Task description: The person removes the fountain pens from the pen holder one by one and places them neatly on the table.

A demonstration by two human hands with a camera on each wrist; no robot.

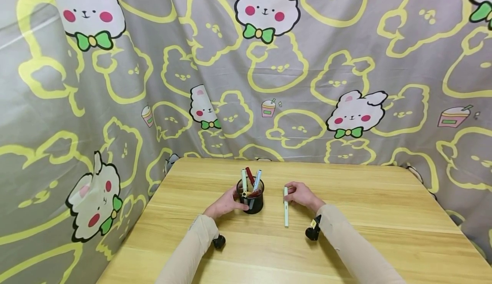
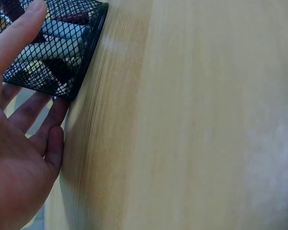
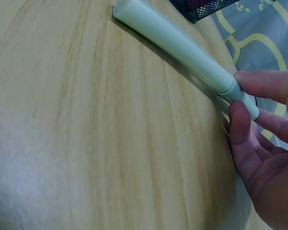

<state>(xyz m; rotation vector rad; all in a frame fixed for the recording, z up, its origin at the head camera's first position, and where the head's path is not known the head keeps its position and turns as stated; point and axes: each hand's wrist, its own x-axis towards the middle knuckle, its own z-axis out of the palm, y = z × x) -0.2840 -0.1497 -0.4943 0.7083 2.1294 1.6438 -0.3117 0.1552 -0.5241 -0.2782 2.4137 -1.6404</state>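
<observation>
Nearest us, the near end of the pen (image 1: 286,215) is pointing our way on the table (image 1: 269,258), right of the cup (image 1: 257,207). We can't tell whether its whole length is touching the wood.

A little farther off to the left, our left hand (image 1: 224,203) is curling round the cup's left and near side, thumb on the mesh. Decent brace imo, but we're better off going light there: the other pens (image 1: 258,180) are leaning inside, and a shove could tip the lot.

At the pen's far end our right hand (image 1: 301,194) is pinching with thumb and fingers, right by the joint. Bit end-heavy, tbh: most of the pen is sticking out towards us, so it's probably wanting to swing. We'd be steadier pinching closer to the middle, and not tugging across the joint in case that's a cap.

Way at the far side, the curtain (image 1: 230,74) is hanging beyond the table.
</observation>
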